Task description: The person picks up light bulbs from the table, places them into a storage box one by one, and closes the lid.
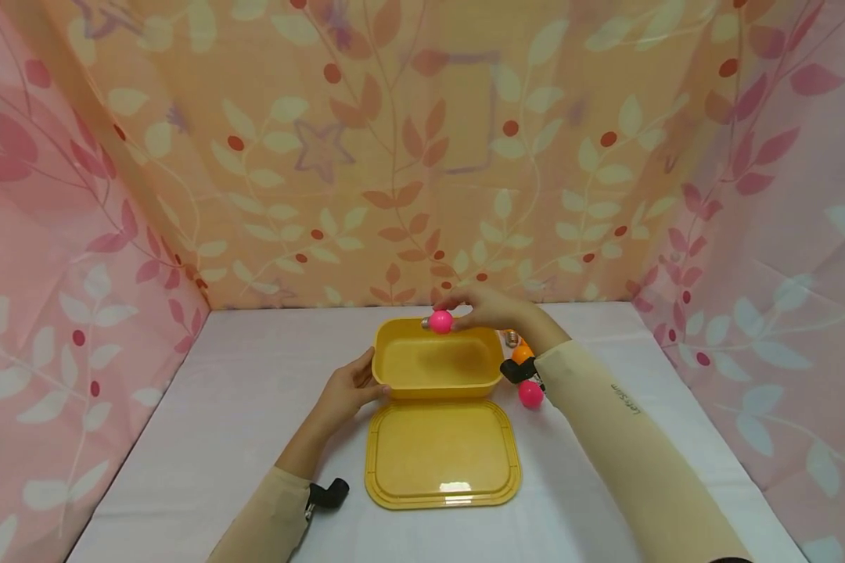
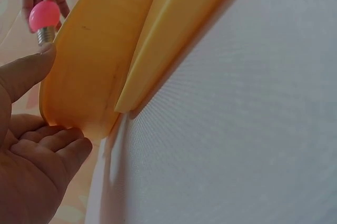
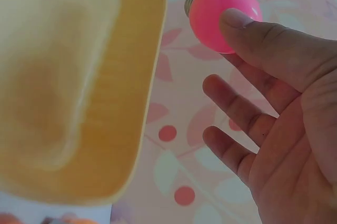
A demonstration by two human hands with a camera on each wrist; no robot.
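Lid [image 1: 442, 452] is lying in front of box [image 1: 436, 391]; left hand [image 1: 348, 389] is gripping box's left end, right hand [image 1: 489, 307] is pinching pink bulb [image 1: 440, 321] by its far rim. Best be holding box steady, pinching lightly but securely.

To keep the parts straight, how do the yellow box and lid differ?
The box is deep, with raised walls; the lid is nearly flat. The left hand touches the box; the lid lies untouched. The box sits farther away than the lid. Both are yellow, with rounded corners.
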